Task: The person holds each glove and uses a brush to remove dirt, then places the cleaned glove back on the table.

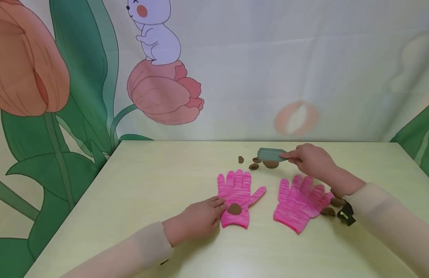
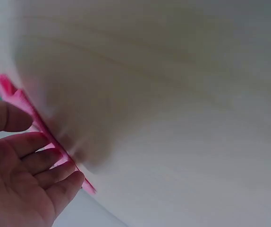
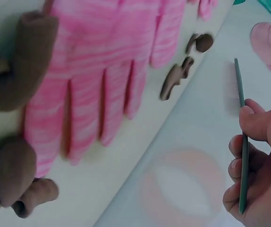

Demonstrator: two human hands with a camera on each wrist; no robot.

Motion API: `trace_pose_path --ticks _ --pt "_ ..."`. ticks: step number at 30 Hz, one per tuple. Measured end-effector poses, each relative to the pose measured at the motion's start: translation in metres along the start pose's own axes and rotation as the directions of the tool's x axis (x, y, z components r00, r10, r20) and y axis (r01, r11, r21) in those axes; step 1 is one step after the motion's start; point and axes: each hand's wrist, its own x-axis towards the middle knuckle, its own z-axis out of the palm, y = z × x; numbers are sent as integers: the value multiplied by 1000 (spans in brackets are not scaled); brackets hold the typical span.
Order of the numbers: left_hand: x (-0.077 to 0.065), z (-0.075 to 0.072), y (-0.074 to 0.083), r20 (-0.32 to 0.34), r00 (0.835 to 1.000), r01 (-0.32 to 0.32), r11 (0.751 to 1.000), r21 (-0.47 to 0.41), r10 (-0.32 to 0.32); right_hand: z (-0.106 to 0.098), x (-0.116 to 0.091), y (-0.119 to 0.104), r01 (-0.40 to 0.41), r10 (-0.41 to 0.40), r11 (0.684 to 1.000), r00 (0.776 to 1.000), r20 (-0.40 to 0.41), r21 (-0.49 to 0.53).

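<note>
My right hand (image 1: 313,160) pinches the handle of a flat grey-green paddle (image 1: 268,154) with a dotted face, thumb on one side. In the right wrist view the paddle (image 3: 243,146) appears edge-on and thin. It is above a round brown piece (image 1: 271,165) near the table's back. My left hand (image 1: 200,218) rests its extended fingers on the left edge of a pink knitted glove (image 1: 238,195). On that glove's palm lies a brown disc (image 1: 234,209). A second pink glove (image 1: 299,204) lies to the right, below my right hand.
Small brown pieces (image 1: 254,166) lie beside the paddle. Other brown lumps (image 3: 20,61) lie by the right glove's fingers. A black object (image 1: 346,214) shows under the right sleeve. Behind the pale table (image 1: 159,173) hangs a cloth (image 1: 235,77) printed with flowers.
</note>
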Motion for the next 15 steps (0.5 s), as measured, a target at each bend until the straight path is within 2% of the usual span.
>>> trace_pose_path --ticks 2,5,9,12,15 --pt "-6 -2 -2 9 1000 -9 1000 -19 10 0 -3 -10 33 -33 999 999 -3 4" --pt "-15 -5 -1 11 999 -51 999 0 51 4 -9 -34 117 -120 992 991 53 55" --pt "-24 -4 2 2 994 -105 994 28 105 19 -19 -71 222 -244 963 958 153 151" --pt "-26 -2 3 -15 993 -115 993 23 116 31 -27 -93 241 -277 949 944 178 203" --pt "-25 -1 5 -28 993 -116 993 23 117 44 -33 -102 237 -285 942 939 192 238"
